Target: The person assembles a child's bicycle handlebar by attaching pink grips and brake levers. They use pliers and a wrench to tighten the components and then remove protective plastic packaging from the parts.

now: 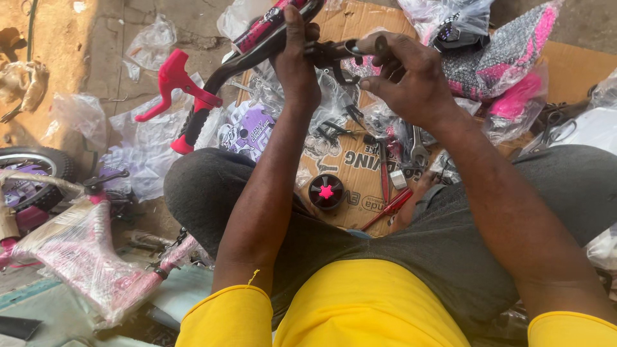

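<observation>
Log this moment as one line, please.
left hand: grips black handlebar | right hand: holds black tool at bar | pink brake lever: mounted

A small black wheel (326,191) and scissors (553,132) lie on cardboard (578,67).

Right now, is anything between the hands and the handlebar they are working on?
Nothing visible: the left hand grips the black handlebar directly, and the right hand holds a black lever part against it.
</observation>
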The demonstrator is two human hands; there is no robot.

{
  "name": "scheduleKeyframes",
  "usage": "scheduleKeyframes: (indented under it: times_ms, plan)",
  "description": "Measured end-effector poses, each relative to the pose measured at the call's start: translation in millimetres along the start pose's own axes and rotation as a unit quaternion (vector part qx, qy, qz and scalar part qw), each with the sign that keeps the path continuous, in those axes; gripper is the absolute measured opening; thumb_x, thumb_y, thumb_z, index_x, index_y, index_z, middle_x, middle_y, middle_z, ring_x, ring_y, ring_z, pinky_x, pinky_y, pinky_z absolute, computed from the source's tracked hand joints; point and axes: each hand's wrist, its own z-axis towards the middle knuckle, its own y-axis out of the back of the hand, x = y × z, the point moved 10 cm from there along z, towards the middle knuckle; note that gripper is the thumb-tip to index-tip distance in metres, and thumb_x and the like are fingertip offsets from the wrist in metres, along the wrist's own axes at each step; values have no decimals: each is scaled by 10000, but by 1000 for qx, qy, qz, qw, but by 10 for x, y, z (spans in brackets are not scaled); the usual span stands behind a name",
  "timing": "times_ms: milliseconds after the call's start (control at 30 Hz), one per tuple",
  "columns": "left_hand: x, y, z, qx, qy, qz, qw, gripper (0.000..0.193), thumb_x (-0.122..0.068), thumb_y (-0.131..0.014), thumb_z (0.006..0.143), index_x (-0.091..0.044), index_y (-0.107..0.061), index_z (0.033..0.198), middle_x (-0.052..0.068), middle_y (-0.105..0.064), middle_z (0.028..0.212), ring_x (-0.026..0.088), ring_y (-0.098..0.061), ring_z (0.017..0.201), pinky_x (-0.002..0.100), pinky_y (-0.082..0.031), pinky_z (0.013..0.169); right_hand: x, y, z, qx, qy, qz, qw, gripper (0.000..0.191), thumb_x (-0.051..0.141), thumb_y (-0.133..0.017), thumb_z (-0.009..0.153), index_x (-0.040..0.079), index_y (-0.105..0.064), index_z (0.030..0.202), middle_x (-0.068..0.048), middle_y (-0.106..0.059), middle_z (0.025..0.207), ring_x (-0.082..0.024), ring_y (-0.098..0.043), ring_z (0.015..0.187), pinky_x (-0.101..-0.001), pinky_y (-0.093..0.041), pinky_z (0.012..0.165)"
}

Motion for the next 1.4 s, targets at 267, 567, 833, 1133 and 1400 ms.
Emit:
scheduleKeyframes:
  times_ms: [267,567,833,1133,1400]
  plan:
    - [431,-89,-32,23,172,-46,984,302,-401,-708,929,-99,-724,922,-61,-531,667,29,-404,472,224,-286,403,-1276,-1055,-651,272,-256,-201,905,413,117,-704,816,116,-701,1229,-197,-692,1167,-363,-669,1079,-472,-515,973]
    - [589,45,-127,-15,129,126,983,81,-35,-695,749,-25,-617,770,5,-578,703,110,-542,601,285,-444,544,-1259,-1825,-1166,286,-122,-376,873,198,134,-595,880,124,-721,1032,-135,-667,1152,-315,-625,1145,-525,-484,948]
    - [477,104,-14,-11,85,118,989,123,-19,-638,754,22,-653,870,20,-605,806,106,-546,699,277,-445,611,-1544,-1165,-537,205,-317,-144,915,235,167,-563,956,80,-759,1053,-188,-697,950,-361,-697,879,-519,-556,861]
    - [359,-85,3,9,52,95,994,226,-23,-649,737,15,-658,960,3,-651,882,104,-592,773,259,-479,695,-726,82,-565,-35,-303,325,895,198,-2,-538,825,-18,-676,966,-110,-635,724,-114,-566,515,-264,-467,428]
    - [620,-186,-66,18,87,131,987,104,-33,-590,776,-23,-528,694,-22,-499,686,80,-445,596,291,-399,511,-230,236,-342,-69,-186,163,966,296,45,-628,911,50,-703,1197,-36,-618,757,-84,-541,570,-265,-475,500]
